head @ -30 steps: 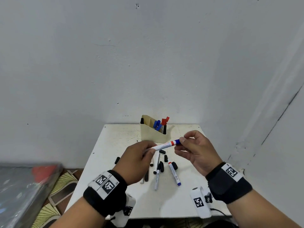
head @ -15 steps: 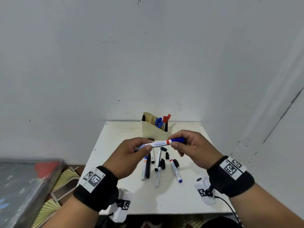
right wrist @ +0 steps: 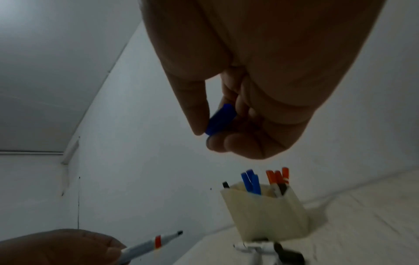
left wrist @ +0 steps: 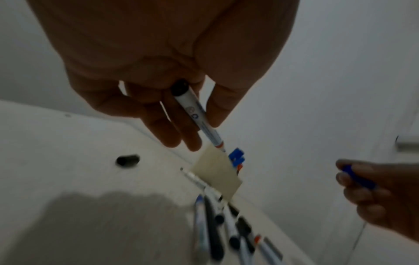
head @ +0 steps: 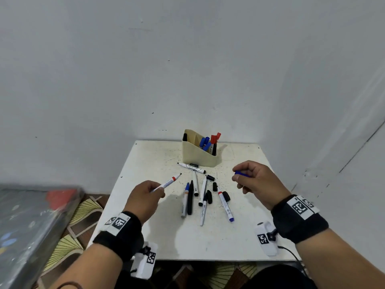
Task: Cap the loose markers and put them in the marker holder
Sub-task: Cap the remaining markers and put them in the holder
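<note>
Left hand [head: 145, 198] gripped uncapped marker [head: 167, 182] by barrel, dark tip up toward wall, red band near tip. Right hand [head: 255, 180] pinched blue cap [head: 241, 174], well apart from marker. Cap mostly hidden by fingers in head view; right wrist view showed thumb and fingertips on it [right wrist: 221, 119]. Left wrist view showed marker's black butt end [left wrist: 179, 87], unseen from head. Loose markers [head: 203, 195] and black caps [head: 214, 186] lay on surface [head: 208, 243], blurred in wrist views. Marker holder [head: 199, 156] stood at far edge, blue and red caps poking out.
</note>
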`<state>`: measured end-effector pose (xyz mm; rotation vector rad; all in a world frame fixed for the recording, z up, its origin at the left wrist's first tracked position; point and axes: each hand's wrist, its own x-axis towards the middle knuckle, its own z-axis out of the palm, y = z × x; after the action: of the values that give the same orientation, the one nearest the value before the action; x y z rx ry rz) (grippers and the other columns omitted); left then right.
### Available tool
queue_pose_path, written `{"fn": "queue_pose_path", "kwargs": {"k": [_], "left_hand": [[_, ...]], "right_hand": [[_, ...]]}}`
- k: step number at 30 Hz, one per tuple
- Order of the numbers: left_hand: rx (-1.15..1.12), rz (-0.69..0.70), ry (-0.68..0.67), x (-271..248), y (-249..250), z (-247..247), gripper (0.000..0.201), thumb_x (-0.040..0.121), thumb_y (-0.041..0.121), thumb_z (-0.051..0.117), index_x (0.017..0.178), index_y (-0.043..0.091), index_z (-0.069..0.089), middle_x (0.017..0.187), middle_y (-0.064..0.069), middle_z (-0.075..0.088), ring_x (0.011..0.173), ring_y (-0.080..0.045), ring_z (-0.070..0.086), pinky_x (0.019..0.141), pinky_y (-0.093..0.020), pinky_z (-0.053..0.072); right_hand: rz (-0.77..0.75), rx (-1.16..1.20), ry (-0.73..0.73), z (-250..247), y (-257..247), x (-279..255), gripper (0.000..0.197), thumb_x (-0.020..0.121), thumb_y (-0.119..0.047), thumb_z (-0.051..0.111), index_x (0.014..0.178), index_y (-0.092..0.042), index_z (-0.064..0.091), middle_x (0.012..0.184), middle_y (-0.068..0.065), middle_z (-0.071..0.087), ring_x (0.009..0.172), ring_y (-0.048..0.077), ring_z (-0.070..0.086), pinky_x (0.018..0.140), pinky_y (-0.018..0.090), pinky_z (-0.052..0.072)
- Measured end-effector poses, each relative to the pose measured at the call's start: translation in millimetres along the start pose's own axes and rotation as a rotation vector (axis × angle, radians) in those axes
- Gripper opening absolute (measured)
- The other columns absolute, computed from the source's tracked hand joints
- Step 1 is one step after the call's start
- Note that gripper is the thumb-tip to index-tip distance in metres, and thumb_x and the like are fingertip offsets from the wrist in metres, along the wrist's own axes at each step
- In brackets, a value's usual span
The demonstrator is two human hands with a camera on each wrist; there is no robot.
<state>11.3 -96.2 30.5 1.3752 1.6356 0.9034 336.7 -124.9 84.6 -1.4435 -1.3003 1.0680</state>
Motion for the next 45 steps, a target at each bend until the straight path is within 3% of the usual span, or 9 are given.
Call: {"fn": "queue_pose_path", "kwargs": {"k": [5, 8, 17, 20, 24, 30, 33, 37, 45], "left_hand": [[0.409, -0.173, 0.058, 7, -40, 30, 0.028, 0.08, 0.052, 0.052, 0.094, 0.039, 0.072, 0.104, 0.003, 0.071, 0.108, -0.03, 0.061, 0.092, -0.039, 0.05], [0.507, -0.236, 0.042, 12, -41, 43, 0.028, 0.088, 0.051, 0.053, 0.108, 0.042, 0.071, 0.117, 0.007, 0.068, 0.12, -0.028, 0.054, 0.098, -0.042, 0.041], [0.778, -0.271, -0.039, 27, -36, 64, 0.029, 0.088, 0.052, 0.047, 0.091, 0.029, 0.063, 0.092, 0.008, 0.065, 0.1, -0.024, 0.059, 0.085, -0.042, 0.033], [0.75, -0.274, -0.042, 27, -38, 66, 0.035, 0.085, 0.058, 0.049, 0.093, 0.027, 0.061, 0.094, 0.007, 0.066, 0.1, -0.025, 0.06, 0.089, -0.042, 0.037], [0.726, -0.217, -0.003, 19, -33, 69, 0.035, 0.091, 0.061, 0.046, 0.105, 0.032, 0.062, 0.107, 0.006, 0.067, 0.112, -0.025, 0.058, 0.095, -0.041, 0.042], [0.46, 0.106, -0.07, -2, -11, 80, 0.026, 0.098, 0.043, 0.053, 0.082, 0.027, 0.064, 0.081, 0.009, 0.068, 0.084, -0.019, 0.063, 0.082, -0.036, 0.054], [0.219, 0.171, -0.242, -16, 8, 86, 0.032, 0.101, 0.043, 0.056, 0.078, 0.025, 0.067, 0.072, 0.009, 0.063, 0.071, -0.013, 0.058, 0.074, -0.034, 0.049], [-0.084, 0.162, -0.389, -30, 30, 88, 0.036, 0.096, 0.05, 0.059, 0.085, 0.019, 0.074, 0.08, -0.003, 0.069, 0.072, -0.014, 0.056, 0.074, -0.035, 0.046], [-0.083, 0.266, -0.308, -43, 44, 53, 0.028, 0.102, 0.03, 0.059, 0.086, 0.008, 0.068, 0.074, -0.015, 0.071, 0.061, -0.017, 0.062, 0.065, -0.033, 0.05]], "right_hand": [[0.125, -0.059, 0.007, 12, 37, 4, 0.013, 0.089, -0.004, 0.072, 0.101, -0.01, 0.071, 0.082, 0.01, 0.074, 0.069, 0.02, 0.064, 0.058, 0.033, 0.048], [0.169, -0.079, 0.016, 13, 53, 6, 0.012, 0.09, -0.01, 0.073, 0.101, -0.016, 0.073, 0.08, 0.002, 0.075, 0.068, 0.017, 0.065, 0.058, 0.033, 0.048], [0.211, -0.635, -0.081, 14, 79, 17, 0.026, 0.102, -0.019, 0.044, 0.098, -0.03, 0.067, 0.094, -0.004, 0.066, 0.073, 0.013, 0.058, 0.064, 0.025, 0.047], [0.244, -0.902, -0.147, 27, 78, 16, 0.023, 0.097, -0.039, 0.05, 0.098, -0.021, 0.064, 0.101, 0.0, 0.069, 0.091, 0.018, 0.062, 0.082, 0.035, 0.053], [0.303, -1.103, -0.232, 42, 85, 21, 0.037, 0.088, -0.054, 0.059, 0.101, -0.02, 0.064, 0.1, -0.001, 0.068, 0.093, 0.02, 0.065, 0.075, 0.03, 0.051], [0.36, -0.69, -0.178, 35, 85, 20, 0.032, 0.088, -0.039, 0.065, 0.086, -0.009, 0.073, 0.081, 0.005, 0.074, 0.077, 0.021, 0.073, 0.064, 0.03, 0.052], [0.234, -0.355, -0.153, 38, 62, -4, 0.028, 0.092, -0.037, 0.072, 0.089, -0.009, 0.073, 0.064, -0.005, 0.059, 0.049, 0.005, 0.052, 0.047, 0.018, 0.038], [0.133, -0.17, -0.256, 52, 30, -31, 0.023, 0.096, -0.036, 0.069, 0.096, -0.013, 0.072, 0.051, -0.015, 0.05, 0.044, 0.002, 0.04, 0.047, 0.016, 0.033], [0.069, 0.069, -0.075, 26, 0, -31, 0.024, 0.103, -0.009, 0.049, 0.119, -0.021, 0.063, 0.08, 0.007, 0.062, 0.062, 0.019, 0.048, 0.058, 0.033, 0.042]]}}
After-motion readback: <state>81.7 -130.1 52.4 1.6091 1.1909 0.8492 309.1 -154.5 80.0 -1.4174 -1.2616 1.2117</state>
